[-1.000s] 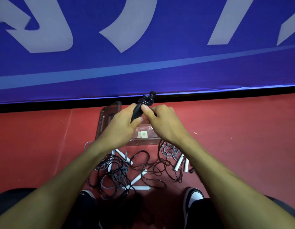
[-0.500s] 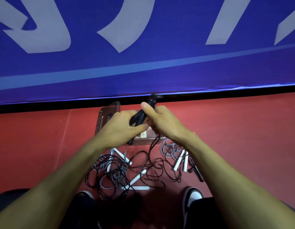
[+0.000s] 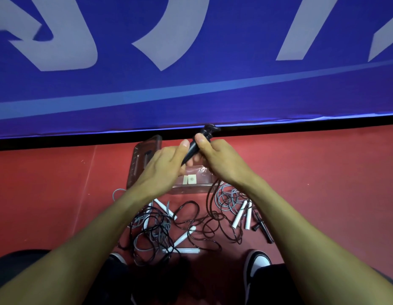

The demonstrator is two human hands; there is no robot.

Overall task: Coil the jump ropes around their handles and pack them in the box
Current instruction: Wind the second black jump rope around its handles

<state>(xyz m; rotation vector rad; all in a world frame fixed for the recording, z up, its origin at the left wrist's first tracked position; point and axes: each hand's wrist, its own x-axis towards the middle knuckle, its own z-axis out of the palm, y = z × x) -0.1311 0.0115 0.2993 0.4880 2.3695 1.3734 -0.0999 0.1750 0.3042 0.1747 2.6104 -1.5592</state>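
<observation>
We're holding the black handle (image 3: 192,148) up over the clear box (image 3: 145,164) at the far edge of the red floor (image 3: 312,172), tilted so its rope (image 3: 211,199) is hanging free to the pile below, which we judge is easing the winding. Right hand (image 3: 219,159) is gripping the handle's upper end, thumb on top; left hand (image 3: 162,168) is curling round the lower part, thumb raised, both wrists angling inward. Other ropes and white handles (image 3: 239,216) are lying tangled between box and shoes (image 3: 257,260), not yet packed.
</observation>
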